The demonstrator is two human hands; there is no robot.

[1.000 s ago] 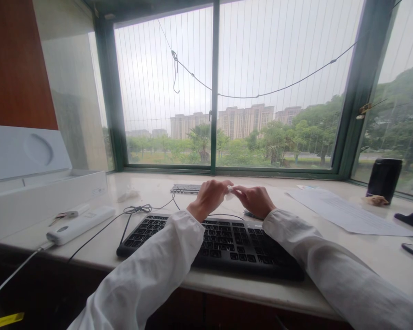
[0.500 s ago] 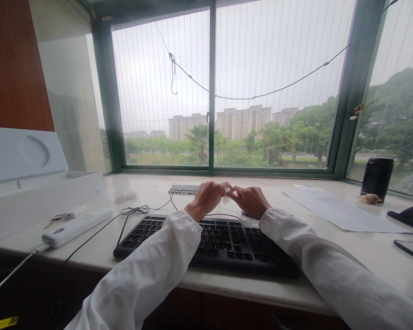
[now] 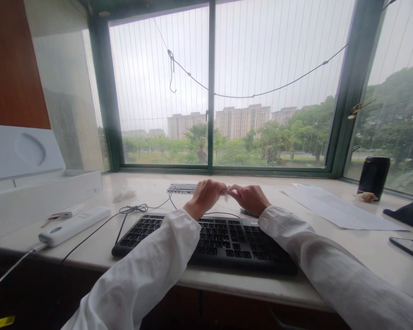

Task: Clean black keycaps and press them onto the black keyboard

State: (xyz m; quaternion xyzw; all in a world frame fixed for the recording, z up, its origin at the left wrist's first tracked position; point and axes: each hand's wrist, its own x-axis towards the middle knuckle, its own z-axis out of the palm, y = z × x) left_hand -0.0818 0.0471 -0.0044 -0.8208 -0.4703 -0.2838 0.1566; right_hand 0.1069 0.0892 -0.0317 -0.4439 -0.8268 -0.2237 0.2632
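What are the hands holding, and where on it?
Left hand and right hand pinch a small whitish piece between fingertips, near its top; its exact shape can't be told.

A small whitish piece (image 3: pixel 226 197) is hanging between the pinching fingertips of the left hand (image 3: pixel 206 196) and the right hand (image 3: pixel 252 198); fingers are partly hiding its shape.

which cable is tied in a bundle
The black cable, bundled beyond the left end of the black keyboard; the white cable shows no bundle and runs to the long white device.
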